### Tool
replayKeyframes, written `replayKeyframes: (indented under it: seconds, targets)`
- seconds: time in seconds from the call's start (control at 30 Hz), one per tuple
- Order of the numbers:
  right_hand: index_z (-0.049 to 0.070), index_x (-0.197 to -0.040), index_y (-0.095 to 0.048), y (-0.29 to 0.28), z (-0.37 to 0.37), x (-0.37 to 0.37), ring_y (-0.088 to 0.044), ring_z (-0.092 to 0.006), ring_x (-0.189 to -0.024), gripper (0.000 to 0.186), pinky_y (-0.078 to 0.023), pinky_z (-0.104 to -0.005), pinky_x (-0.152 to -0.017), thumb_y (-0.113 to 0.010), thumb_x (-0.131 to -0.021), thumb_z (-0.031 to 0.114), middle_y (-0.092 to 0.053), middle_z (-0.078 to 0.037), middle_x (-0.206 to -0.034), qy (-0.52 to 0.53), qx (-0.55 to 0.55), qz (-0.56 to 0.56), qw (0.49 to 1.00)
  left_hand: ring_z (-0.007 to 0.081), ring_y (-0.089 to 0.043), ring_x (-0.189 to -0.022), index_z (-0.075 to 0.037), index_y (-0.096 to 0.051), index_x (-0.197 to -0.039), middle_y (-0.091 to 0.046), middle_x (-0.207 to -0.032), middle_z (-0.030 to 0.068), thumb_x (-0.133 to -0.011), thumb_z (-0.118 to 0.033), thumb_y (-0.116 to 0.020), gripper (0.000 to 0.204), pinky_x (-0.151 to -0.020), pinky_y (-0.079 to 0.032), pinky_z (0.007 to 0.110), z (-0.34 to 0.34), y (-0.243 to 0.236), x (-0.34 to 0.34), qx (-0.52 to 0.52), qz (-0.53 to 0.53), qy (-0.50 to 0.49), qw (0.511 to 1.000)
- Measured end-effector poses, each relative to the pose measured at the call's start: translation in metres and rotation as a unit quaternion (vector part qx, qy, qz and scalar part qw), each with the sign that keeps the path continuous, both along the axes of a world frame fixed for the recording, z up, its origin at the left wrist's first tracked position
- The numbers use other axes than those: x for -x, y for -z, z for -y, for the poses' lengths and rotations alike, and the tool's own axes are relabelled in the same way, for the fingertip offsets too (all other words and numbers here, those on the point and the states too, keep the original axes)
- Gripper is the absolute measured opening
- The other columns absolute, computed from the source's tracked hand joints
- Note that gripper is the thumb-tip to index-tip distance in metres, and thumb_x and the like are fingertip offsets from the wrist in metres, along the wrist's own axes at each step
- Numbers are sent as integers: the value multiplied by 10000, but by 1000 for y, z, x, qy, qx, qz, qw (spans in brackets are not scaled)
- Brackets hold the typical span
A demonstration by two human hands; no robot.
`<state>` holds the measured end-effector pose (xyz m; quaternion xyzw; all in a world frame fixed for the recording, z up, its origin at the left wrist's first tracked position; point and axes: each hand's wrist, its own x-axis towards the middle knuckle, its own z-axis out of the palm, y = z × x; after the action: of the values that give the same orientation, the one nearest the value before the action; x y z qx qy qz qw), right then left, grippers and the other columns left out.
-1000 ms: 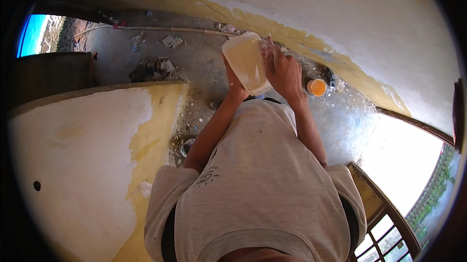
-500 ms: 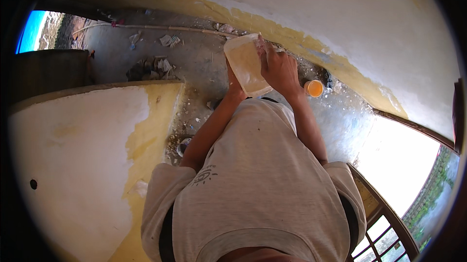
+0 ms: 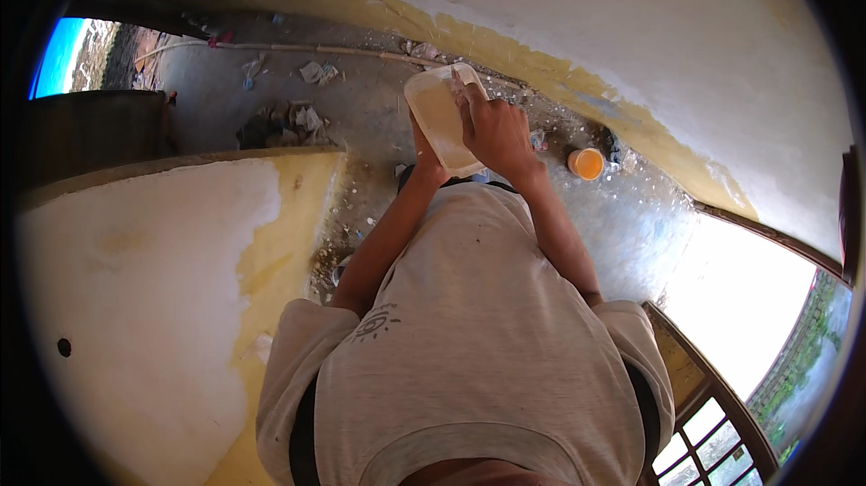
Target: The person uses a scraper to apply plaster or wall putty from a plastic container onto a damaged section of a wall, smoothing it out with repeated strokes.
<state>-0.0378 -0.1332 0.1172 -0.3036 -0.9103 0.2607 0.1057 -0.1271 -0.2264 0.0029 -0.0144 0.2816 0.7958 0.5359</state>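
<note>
peeling wall [image 3: 577, 80] stands beyond the translucent tub [image 3: 433, 77], whose long axis points away from the shirt [image 3: 478, 324], far end leaning left. left hand [image 3: 428, 157] clasps the tub's left side; right hand [image 3: 502, 136] curls over its right rim, whether pinching something is unclear.

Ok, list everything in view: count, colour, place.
Tub: one, translucent yellowish, upper middle
Round container: one, orange, right of the tub
Pole: one, tan, upper left
Litter: several scraps, pale, upper left
Debris heap: one, grey-brown, upper left
Floor: one, grey, middle
Walls: two, white and yellow, upper right, lower left
Paned frame: one, brown, lower right
Shirt: one, pale grey, lower middle
Left hand: one, bare, holding the tub
Right hand: one, bare, over the tub
</note>
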Motion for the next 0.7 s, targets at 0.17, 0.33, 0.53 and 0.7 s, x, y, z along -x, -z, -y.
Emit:
replayKeyframes:
  seconds: [0.17, 0.33, 0.53, 0.7]
  targets:
    - [2, -1243, -578, 8, -6, 9, -655, -451, -612, 335, -539, -546, -601, -534, -968, 189, -652, -246, -665, 43, 0, -28, 999, 275, -529, -1331, -174, -397, -1522, -521, -1475, 68, -1026, -609, -297, 668, -1117, -436, 472, 8, -1, 23, -73, 29, 54, 995]
    - [52, -1251, -624, 0, 21, 55, -650, -465, -655, 330, -535, -556, -645, -554, -966, 202, -655, -249, -693, 63, 23, -4, 998, 238, -576, -1264, -194, -457, -1476, -567, -1416, 36, -990, -717, -265, 740, -1059, -480, 453, 18, -10, 58, 10, 32, 69, 997]
    - [37, -1256, -606, -12, 20, 76, -650, -492, -709, 343, -529, -573, -701, -557, -957, 198, -673, -249, -739, 60, -8, -32, 998, 233, -576, -1262, -194, -466, -1470, -575, -1401, 32, -1005, -693, -262, 712, -1057, -482, 441, 40, -11, 94, -13, 60, 66, 996]
    - [30, -1236, -616, -29, 49, 118, -654, -494, -770, 332, -522, -573, -729, -547, -959, 198, -687, -257, -810, 47, 26, 31, 998, 231, -569, -1271, -187, -462, -1475, -561, -1417, 32, -1009, -685, -258, 712, -1052, -486, 435, 50, -5, 116, 12, 64, 74, 995]
